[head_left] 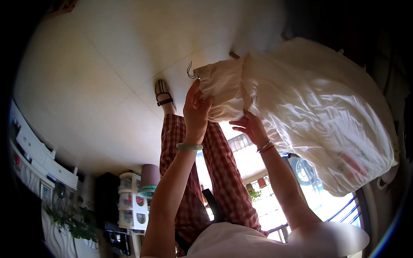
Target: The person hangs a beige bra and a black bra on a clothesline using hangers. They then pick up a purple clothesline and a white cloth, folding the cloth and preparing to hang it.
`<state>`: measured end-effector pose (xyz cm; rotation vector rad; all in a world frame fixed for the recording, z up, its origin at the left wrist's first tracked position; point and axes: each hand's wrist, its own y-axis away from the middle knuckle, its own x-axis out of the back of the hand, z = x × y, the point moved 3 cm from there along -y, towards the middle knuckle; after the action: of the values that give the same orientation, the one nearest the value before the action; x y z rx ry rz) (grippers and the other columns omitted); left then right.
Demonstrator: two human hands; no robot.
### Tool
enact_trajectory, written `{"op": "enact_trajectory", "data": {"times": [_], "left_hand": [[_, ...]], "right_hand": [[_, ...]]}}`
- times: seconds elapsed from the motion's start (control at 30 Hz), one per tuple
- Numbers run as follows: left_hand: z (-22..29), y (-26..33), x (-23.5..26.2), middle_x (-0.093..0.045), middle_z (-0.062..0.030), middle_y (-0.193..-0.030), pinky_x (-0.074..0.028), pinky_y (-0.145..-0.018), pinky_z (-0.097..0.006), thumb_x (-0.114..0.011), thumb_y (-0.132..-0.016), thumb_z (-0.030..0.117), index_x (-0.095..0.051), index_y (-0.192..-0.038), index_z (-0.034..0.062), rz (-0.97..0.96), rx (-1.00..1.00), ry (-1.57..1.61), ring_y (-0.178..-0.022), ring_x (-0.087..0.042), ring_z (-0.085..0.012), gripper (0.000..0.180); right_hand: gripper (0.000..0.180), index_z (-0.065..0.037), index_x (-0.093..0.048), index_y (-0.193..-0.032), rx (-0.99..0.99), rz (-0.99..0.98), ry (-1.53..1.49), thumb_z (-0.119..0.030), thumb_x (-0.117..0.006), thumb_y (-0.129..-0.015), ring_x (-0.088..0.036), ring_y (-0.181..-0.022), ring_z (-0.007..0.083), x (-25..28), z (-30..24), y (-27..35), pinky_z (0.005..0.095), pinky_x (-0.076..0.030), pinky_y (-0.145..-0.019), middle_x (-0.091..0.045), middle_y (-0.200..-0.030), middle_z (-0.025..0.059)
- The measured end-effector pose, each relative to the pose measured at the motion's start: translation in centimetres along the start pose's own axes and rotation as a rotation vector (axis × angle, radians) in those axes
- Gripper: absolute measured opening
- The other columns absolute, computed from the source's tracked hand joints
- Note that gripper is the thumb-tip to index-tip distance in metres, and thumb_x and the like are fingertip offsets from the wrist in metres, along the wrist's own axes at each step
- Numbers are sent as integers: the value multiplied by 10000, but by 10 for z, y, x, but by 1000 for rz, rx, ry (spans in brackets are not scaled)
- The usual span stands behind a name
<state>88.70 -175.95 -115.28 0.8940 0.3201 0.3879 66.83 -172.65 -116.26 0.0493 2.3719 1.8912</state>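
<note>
Two hands of yours work one cream cloth [309, 112], bunched at about two o'clock from picture centre. Your left hand [197, 112] pinches its gathered corner between closed fingers; your right hand [251, 128] (fingers spread, gripping nothing) touches the underside. Most of the fabric hangs crumpled, so I judge the handling barely begun. Checked trousers [223, 180] and pale floor [99, 64] lie beyond.

I saw a pale tiled floor [107, 64] filling most of the view. A white drawer unit [131, 202] stood at the lower left, a leafy green plant [71, 221] near it, and a window railing [344, 210] showed at lower right.
</note>
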Motion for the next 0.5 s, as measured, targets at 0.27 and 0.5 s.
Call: {"op": "enact_trajectory", "data": {"times": [0.27,0.5], "left_hand": [[27,23,-9,-639,-89,-1071,-504,-784,-318,-605,-840,-44,-586,-1240,90,-1,-528,-572,-901,-607,-229,422],[55,33,-27,-604,-96,-1084,-499,-777,-381,-580,-758,-135,-621,-1156,146,-165,-780,-755,-917,-586,-286,490]], "right_hand": [[310,-61,-642,-987,913,217,697,-264,-756,-782,-636,-850,185,-92,-127,58,310,-508,-705,-638,-1019,66],[206,-34,-654,-879,1056,176,896,-144,-765,-744,-601,-728,203,-124,-160,46,287,-496,-627,-600,-936,81]]}}
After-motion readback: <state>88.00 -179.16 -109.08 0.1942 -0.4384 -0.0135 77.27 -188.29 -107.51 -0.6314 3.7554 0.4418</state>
